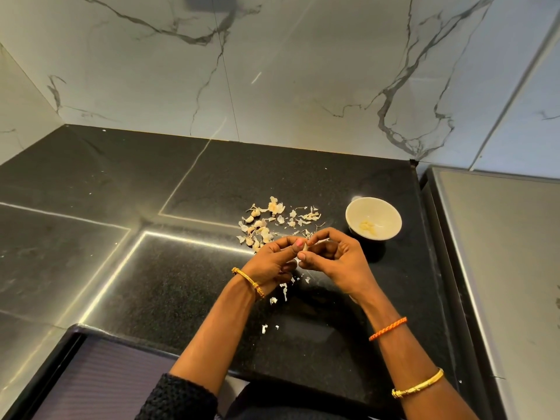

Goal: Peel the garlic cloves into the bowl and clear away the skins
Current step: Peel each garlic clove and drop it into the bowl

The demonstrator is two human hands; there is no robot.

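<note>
A: Two hands over the dark surface [169, 280]. Left hand [274, 262] and right hand [336, 259] meet fingertip to fingertip, both pinching one garlic clove [304, 247] between them.

B: Bowl position?

A: White bowl [391, 215] stands just right of the hands, peeled cloves [368, 226] at its bottom.

B: Skins?

A: Loose skins and unpeeled cloves [272, 221] lie heaped beyond the hands, left of the bowl. Smaller skin scraps [283, 291] lie scattered under the wrists.
</note>
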